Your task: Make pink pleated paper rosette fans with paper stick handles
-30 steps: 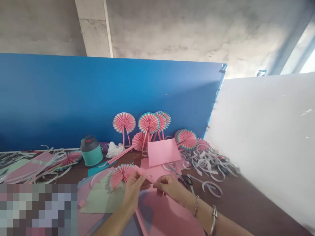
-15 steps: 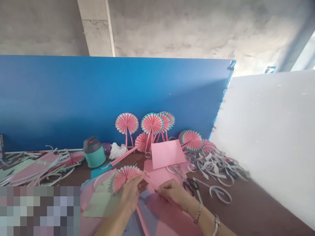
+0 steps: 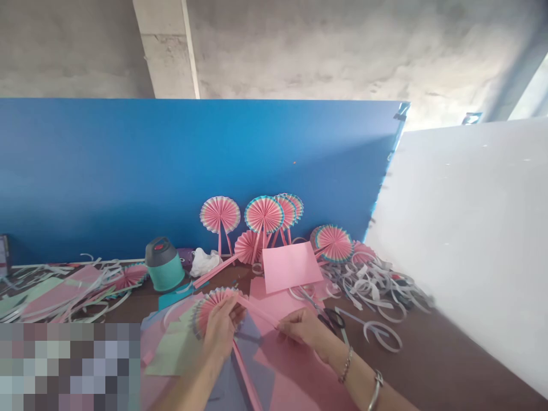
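My left hand is closed on a round pleated paper fan, pink with a pale, bluish zigzag rim, near the base of its handle. From there one folded pink paper strip stretches to the right, and my right hand pinches its far end between thumb and fingertips. A second pink strip runs down toward the front edge from under my left hand. Beneath both hands lie pink sheets, a bluish-grey sheet and a pale green sheet.
Black-handled scissors lie just beyond my right hand. White paper curls heap at the right. Several fans lean on the blue panel. A teal-and-grey container stands at the back left, beside a crumpled white bag.
My hands have drawn slightly apart, the left one shifting left with the fan. More of the pink strip shows between them, pulled out straighter.
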The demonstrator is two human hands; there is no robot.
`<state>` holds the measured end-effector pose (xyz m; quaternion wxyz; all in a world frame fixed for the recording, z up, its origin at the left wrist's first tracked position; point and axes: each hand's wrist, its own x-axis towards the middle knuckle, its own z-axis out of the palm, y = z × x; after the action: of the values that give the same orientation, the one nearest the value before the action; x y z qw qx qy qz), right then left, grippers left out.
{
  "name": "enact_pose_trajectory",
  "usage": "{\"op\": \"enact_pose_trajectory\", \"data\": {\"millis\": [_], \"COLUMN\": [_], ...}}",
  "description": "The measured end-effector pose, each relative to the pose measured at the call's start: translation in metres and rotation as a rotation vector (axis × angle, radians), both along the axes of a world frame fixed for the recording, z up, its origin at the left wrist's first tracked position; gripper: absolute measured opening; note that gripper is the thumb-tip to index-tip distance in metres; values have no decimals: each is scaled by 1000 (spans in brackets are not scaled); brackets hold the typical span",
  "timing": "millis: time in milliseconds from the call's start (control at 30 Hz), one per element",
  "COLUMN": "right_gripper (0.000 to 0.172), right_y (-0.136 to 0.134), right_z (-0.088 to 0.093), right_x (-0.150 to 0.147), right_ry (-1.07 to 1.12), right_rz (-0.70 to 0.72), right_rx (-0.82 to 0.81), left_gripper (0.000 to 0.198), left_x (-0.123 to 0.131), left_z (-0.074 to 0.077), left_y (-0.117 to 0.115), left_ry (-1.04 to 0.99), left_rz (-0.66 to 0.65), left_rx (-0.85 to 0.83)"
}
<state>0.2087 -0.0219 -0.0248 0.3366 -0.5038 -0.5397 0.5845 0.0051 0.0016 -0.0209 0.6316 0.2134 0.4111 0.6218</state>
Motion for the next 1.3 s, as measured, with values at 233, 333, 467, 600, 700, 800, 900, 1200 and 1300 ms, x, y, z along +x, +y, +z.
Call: {"op": "enact_pose_trajectory", "data": {"millis": [233,333,467,600,700,800,900,1200,1300], "right_gripper": [45,47,48,46,46,46,47,45,43], "right_y": [1,1,2,2,2,0,-2,-1,3], "right_z": [-3,-6,-8,-10,-10,-9,-11,-5,-3], "right_x": [-2,-2,-3,-5,-7,-10,-12,-11,-1], "right_ry": [31,0,20,59,79,86,43,94,63], "right_rz": [-19,-21,-28,-46,-15,41,67,59,38], "right_rx": [60,81,63,53,81,139,213,150,143], "left_gripper": [37,40,36,39,34,27,20,39,41], "left_x": [12,10,3,6,15,22,24,16,8], "left_z": [5,2,0,4,7,5,1,0,1], "left_y": [-14,-12,-4,-8,-15,-22,-24,-18,-11], "left_ry": [292,314,232,260,406,495,560,511,409], "left_rz": [-420,-329,-199,-294,-347,-373,-452,-304,-183], "left_rx": [93,98,105,118,114,175,258,158,122]}}
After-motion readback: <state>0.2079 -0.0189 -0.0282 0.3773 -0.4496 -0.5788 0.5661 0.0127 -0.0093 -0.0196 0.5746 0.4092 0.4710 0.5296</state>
